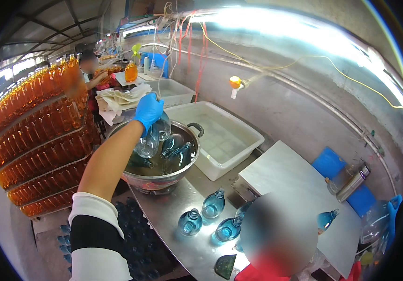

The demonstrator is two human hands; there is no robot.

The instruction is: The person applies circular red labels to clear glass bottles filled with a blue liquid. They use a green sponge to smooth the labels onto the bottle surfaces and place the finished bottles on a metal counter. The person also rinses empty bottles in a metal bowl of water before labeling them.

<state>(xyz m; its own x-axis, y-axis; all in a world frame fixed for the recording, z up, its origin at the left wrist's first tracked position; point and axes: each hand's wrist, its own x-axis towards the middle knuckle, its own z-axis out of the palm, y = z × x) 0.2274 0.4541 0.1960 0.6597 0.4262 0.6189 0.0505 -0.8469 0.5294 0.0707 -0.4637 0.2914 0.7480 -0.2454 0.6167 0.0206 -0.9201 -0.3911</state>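
My left hand (149, 112), in a blue glove, reaches out over a round metal basin (157, 180). Its fingers are closed at the top of two clear glass bottles (148, 144), which hang over the basin side by side. Darker blue bottles (179, 152) lie tilted in the murky liquid below them. The glove hides the bottles' necks. My right hand is outside the picture.
A white tub (235, 162) of water stands right of the basin. Blue glass bottles (190, 223) stand on the metal table (175, 208). At lower right, a co-worker in red (269, 269) is beside a blue bottle (326, 220). Racks of amber-filled bottles (37, 152) rise at left.
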